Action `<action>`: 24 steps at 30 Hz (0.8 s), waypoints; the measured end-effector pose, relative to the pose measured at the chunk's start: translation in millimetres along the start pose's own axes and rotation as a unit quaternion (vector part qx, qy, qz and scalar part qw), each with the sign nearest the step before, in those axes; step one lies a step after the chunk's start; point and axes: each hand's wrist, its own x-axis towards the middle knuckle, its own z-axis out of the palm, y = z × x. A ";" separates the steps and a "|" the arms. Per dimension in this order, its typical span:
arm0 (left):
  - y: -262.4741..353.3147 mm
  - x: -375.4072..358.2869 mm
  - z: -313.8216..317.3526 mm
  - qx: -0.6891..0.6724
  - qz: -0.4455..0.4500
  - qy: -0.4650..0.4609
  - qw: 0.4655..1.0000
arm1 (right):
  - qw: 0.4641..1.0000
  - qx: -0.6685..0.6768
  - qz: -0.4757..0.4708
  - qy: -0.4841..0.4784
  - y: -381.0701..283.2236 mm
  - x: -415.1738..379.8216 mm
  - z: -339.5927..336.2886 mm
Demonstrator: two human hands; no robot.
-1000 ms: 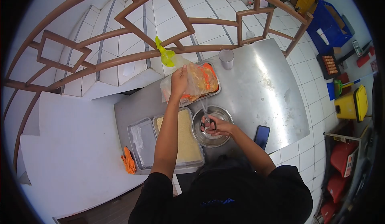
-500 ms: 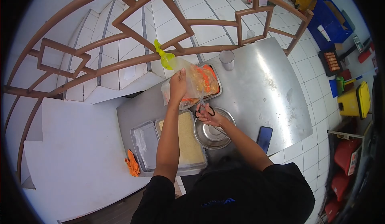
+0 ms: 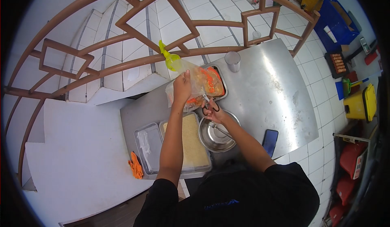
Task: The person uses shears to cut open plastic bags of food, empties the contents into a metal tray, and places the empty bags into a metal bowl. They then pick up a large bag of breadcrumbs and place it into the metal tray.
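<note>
My left hand point(image 3: 182, 87) is closed on a clear plastic bag point(image 3: 175, 93), holding it up over the back of the metal table. In my right hand point(image 3: 214, 112) is a pair of scissors point(image 3: 206, 99) with dark handles, its blades pointing up at the lower edge of the bag. Behind the bag sits a tray of orange and yellowish food point(image 3: 215, 81), partly covered by the plastic. Below my right hand stands a steel bowl point(image 3: 219, 143) with a fork point(image 3: 222, 130) lying in it.
Left of the bowl are a tray of pale crumbs point(image 3: 190, 145) and a grey tray point(image 3: 155, 158) with plastic in it. A lime-green plastic utensil point(image 3: 172, 61), a clear cup point(image 3: 232, 60), a phone point(image 3: 269, 141) and an orange cloth point(image 3: 135, 166) lie around. A brown railing point(image 3: 219, 23) borders the back.
My right hand has risen slightly with the scissors, whose blades now show more clearly against the bag. The fork in the bowl is more exposed. My left hand keeps its hold.
</note>
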 end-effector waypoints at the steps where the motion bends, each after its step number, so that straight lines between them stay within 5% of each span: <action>1: 1.4 0.2 -2.0 0.001 0.001 0.003 1.000 | 0.999 -0.037 0.001 -0.007 0.0 3.4 -9.1; 5: 2.1 3.1 -7.2 0.023 -0.004 -0.001 1.000 | 0.998 -0.058 -0.017 0.011 6.9 3.9 9.2; 7: -1.3 4.4 -6.4 0.028 -0.005 -0.007 1.000 | 0.997 0.074 -0.009 0.009 2.0 2.9 39.5; 11: 7.4 2.8 -11.0 0.018 0.000 -0.004 1.000 | 0.998 0.044 -0.025 -0.028 -0.6 11.8 13.1; 13: 11.5 4.4 -13.5 0.026 -0.018 -0.017 0.999 | 0.996 -0.082 -0.024 0.011 5.7 8.8 -5.6; 17: 1.9 5.1 -10.2 0.021 0.009 -0.005 1.000 | 0.998 0.031 0.001 -0.057 -6.5 -1.8 40.7; 24: -7.7 12.5 -10.4 0.022 0.005 0.007 1.000 | 0.999 0.029 0.014 -0.032 11.5 -1.9 5.3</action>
